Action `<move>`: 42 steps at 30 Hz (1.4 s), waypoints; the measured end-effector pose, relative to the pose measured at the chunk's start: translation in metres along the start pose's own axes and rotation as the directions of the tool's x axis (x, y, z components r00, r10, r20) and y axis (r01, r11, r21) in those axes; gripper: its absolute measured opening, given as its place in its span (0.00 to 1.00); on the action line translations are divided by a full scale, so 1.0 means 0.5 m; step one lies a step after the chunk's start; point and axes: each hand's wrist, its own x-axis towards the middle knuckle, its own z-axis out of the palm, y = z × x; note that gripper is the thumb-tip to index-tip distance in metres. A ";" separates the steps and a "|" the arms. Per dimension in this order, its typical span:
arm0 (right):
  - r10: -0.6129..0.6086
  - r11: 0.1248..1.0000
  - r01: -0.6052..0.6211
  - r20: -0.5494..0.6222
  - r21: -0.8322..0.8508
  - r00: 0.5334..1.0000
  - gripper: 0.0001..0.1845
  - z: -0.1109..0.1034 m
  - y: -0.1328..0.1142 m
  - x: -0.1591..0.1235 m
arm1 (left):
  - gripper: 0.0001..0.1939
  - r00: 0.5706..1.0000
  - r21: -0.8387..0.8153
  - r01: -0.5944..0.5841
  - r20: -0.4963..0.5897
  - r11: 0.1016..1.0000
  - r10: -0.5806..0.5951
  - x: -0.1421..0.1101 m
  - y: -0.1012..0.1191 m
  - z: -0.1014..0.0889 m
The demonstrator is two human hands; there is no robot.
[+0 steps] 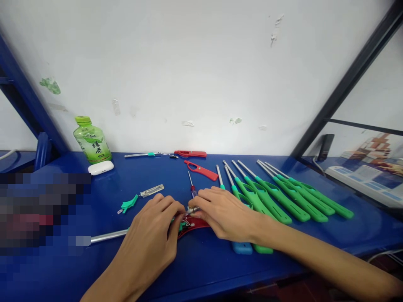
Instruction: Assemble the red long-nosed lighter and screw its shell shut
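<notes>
An opened stick lighter lies on the blue table between my hands. Its red half shell (200, 223) holds green parts and thin white wires (188, 222), and its metal tube (108, 236) points left. My left hand (154, 228) is closed over the lighter's middle, thumb and fingertips at the green parts. My right hand (228, 214) pinches a small part with a metallic end (190, 210) above the shell; its body is hidden by my fingers. Just beyond the right fingertips lies a screwdriver (193, 188). A green trigger piece (129, 204) and a clear tank (152, 191) lie left.
Several green stick lighters (277, 201) lie in a row at right, with a blue handle end (242, 248) by my right forearm. Red shells (201, 170) and a metal tube (138, 155) lie at the back. A green bottle (92, 140) and white case (100, 167) stand back left.
</notes>
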 end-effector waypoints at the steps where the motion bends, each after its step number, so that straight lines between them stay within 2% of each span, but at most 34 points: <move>1: -0.004 1.000 0.004 0.001 -0.001 1.000 0.09 -0.001 0.000 0.000 | 0.11 1.000 0.008 -0.009 -0.004 1.000 0.009 0.000 0.000 0.000; 13: -0.039 0.999 0.039 0.006 0.007 0.999 0.11 -0.001 0.006 0.003 | 0.13 0.995 0.127 -0.080 -0.041 0.989 0.086 -0.004 0.006 0.006; 26: 0.010 1.000 -0.009 -0.043 0.015 0.999 0.12 0.000 0.007 0.006 | 0.13 0.998 0.167 -0.039 -0.032 0.985 0.045 0.004 -0.021 0.014; 42: -0.021 0.995 0.023 -0.022 0.101 1.000 0.07 0.008 0.011 0.000 | 0.13 0.998 0.175 -0.055 -0.034 0.983 0.062 -0.001 -0.007 0.012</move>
